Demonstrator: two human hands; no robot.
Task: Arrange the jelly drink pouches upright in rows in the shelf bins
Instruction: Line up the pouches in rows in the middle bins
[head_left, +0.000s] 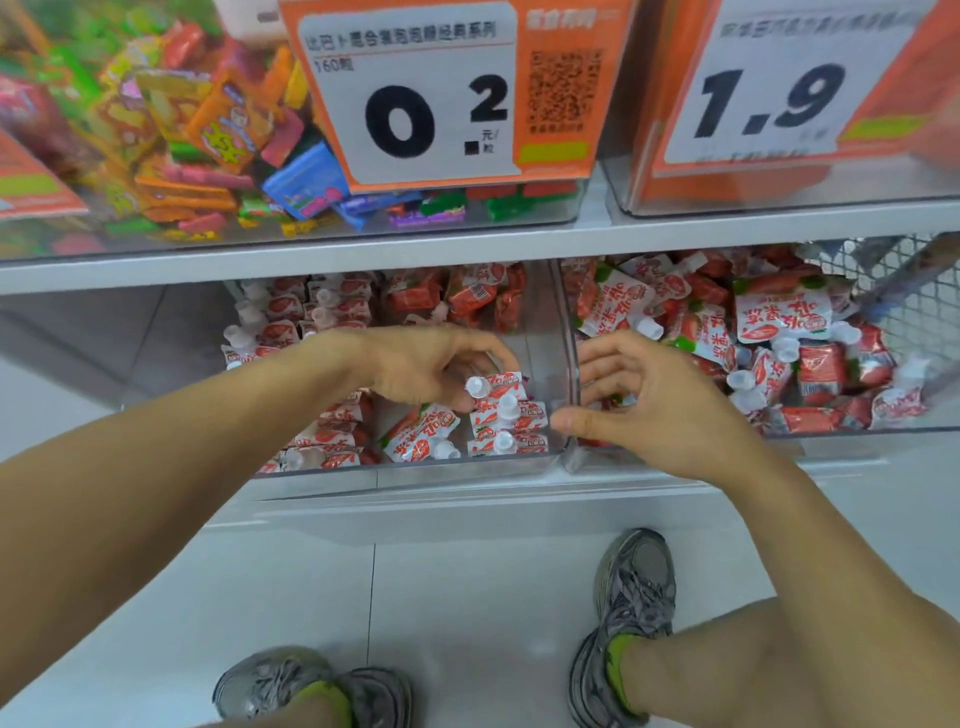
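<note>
Two clear shelf bins sit side by side on the lower shelf. The left bin (415, 465) holds red-and-white jelly drink pouches, several standing in rows at its left and right. My left hand (431, 366) reaches into it and pinches an upright pouch (493, 387) with a white cap at the back of the right-hand row. One pouch (421, 434) lies flat in the gap between the rows. My right hand (644, 400) hovers over the divider between the bins, fingers loosely curled, holding nothing. The right bin (857, 434) holds a loose jumble of pouches (779, 312).
The upper shelf carries a clear bin of mixed colourful candy (197, 135) and another bin behind orange price tags reading 0.2 (431, 109) and 1.9 (774, 98). A wire basket (904, 280) stands at the right. My shoes (634, 582) rest on the white tiled floor.
</note>
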